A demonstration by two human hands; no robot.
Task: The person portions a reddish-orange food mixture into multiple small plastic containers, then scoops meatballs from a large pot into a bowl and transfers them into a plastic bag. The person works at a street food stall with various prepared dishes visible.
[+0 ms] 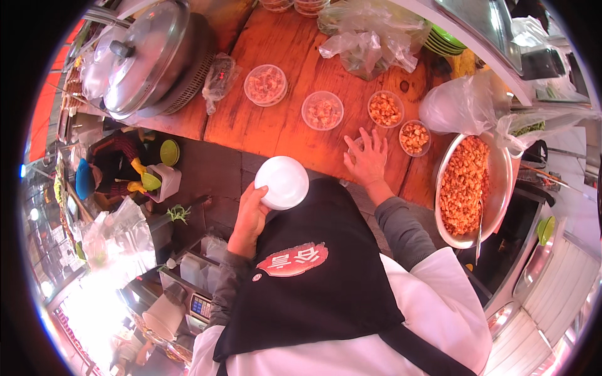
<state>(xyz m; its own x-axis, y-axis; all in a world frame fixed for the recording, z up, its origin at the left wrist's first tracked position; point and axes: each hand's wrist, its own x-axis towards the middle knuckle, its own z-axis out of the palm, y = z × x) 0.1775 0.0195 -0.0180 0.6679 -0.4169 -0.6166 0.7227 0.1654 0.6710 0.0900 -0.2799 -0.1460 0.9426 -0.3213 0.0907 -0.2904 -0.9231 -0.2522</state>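
Observation:
My left hand (248,214) grips white round lids (284,182), apparently a small stack, just off the wooden table's front edge. My right hand (369,162) is spread with its fingers apart over a small plastic cup (358,144), mostly hidden beneath it. Whether the fingers touch that cup is hard to tell. Two clear cups of diced reddish food (384,109) (414,138) stand just beyond and to the right of this hand. Farther left are a paler-looking cup (322,111), seemingly lidded, and some stacked cups (265,85).
A large steel bowl (505,197) of diced red food with a spoon stands right. Plastic bags (376,42) and green plates (444,40) lie at the back. A lidded steel pot (146,61) occupies the left. Below left, a person in yellow gloves (137,165) handles a green bowl.

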